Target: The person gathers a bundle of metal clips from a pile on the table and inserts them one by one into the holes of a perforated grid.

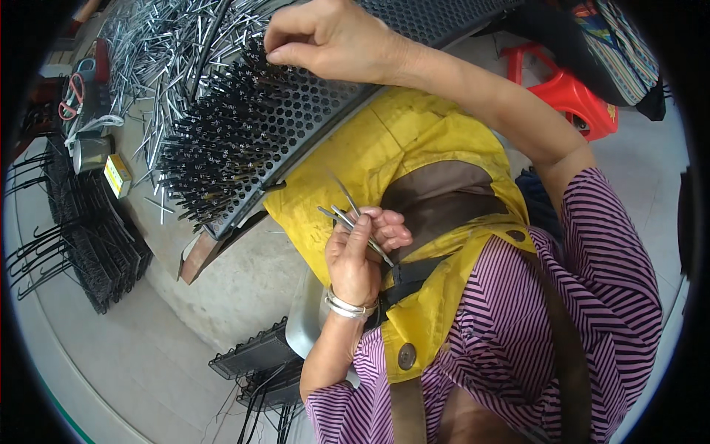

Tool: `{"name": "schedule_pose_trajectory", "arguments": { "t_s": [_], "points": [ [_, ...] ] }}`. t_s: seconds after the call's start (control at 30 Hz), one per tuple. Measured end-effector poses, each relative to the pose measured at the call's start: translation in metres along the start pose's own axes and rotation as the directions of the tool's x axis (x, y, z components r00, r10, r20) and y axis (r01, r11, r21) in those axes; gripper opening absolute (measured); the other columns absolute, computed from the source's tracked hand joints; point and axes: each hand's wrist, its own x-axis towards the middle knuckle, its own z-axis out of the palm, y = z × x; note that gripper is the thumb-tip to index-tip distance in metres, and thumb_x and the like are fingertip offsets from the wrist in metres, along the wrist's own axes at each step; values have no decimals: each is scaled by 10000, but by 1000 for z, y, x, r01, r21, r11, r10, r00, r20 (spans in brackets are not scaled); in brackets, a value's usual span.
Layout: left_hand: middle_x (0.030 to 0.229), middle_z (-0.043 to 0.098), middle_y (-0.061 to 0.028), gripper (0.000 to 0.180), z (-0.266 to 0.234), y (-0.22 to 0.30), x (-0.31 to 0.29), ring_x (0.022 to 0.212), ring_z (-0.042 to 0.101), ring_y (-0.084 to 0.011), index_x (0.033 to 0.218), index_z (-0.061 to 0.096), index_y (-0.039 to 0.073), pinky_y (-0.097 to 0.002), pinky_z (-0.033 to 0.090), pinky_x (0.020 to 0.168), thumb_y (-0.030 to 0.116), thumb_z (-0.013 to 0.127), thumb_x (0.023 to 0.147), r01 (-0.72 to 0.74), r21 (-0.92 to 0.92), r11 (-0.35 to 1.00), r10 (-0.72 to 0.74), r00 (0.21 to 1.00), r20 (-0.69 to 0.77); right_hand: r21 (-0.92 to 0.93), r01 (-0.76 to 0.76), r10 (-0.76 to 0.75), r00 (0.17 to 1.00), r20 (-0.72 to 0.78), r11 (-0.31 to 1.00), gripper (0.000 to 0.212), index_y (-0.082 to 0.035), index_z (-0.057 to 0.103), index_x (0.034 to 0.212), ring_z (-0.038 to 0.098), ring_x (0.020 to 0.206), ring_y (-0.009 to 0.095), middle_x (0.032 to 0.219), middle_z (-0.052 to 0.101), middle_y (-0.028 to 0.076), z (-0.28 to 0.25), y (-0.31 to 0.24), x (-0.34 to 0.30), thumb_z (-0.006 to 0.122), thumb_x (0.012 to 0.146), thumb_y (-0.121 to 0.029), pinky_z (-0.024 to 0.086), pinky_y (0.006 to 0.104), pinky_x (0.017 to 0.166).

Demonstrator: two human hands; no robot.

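Observation:
In front of my lap, my left hand [362, 248] is closed around several thin metal pins [345, 216], which stick out past the fingers at different angles. My right hand [329, 41] is above the long black perforated rack [314, 111], thumb and forefinger pressed together. Whatever the fingertips may hold is too small or hidden to make out. Black-tipped pins [222, 140] stand densely in the rack's left part, beneath and beside my right hand. Bare holes show along its near side.
Loose silvery pins [159, 55] are heaped behind the rack. A tin can [93, 153], a small yellow box [117, 176] and scissors [72, 98] lie at the left. Black racks with hooks [92, 229] stand beyond the table edge. A red plastic stool [566, 92] is at the upper right.

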Motion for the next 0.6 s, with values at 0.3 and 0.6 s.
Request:
{"name": "schedule_pose_trajectory", "arguments": {
  "t_s": [0.3,0.6],
  "points": [
    [908,606,-211,192,1,1,-1,749,636,-280,985,529,-18,-401,539,679,149,456,926,2,-13,1000,-2,1000,6,28,31,-26,984,-177,999,154,-15,631,795,637,620,180,666,633,92,3,-6,-16,691,709,-127,507,279,563],
    [917,609,-212,200,-1,0,1,748,633,-280,995,524,-19,-400,537,681,156,453,929,3,-7,1000,-3,1000,9,-119,184,-203,965,-168,976,214,-34,630,840,625,637,237,674,615,86,16,-9,5,708,674,-145,502,329,594]
  ]
}}
